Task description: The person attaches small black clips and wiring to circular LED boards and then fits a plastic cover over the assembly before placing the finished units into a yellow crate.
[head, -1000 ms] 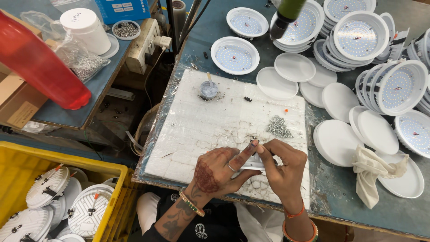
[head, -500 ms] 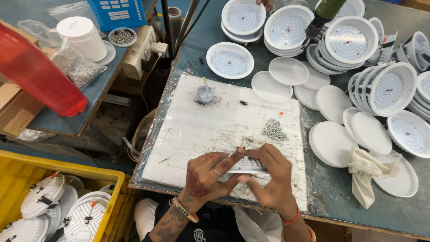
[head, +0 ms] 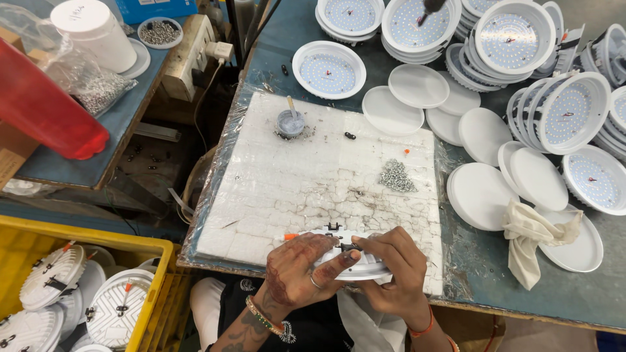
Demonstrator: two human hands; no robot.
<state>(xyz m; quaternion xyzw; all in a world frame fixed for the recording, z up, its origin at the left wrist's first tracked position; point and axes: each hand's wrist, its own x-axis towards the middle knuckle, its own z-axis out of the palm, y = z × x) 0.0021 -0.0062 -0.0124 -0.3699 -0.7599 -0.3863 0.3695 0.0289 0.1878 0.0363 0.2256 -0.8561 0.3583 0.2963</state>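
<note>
At the near edge of the desk, the left hand and right hand both keep a closed grip on a white round lamp housing, back side up on the white foam pad, apparently steadying it, screw pile near.

A blue-green worktable with a worn, scuffed top filled the right and middle of the scene. On it lay a square white foam pad wrapped in clear plastic film, cracked and smudged. To the far left stood a lower blue bench, with a white power strip along its right edge. Between the two furniture pieces, a dark gap showed a dirty floor strewn with small bits. At the near left sat a yellow plastic crate. Light was even and soft, casting only faint shadows.
</note>
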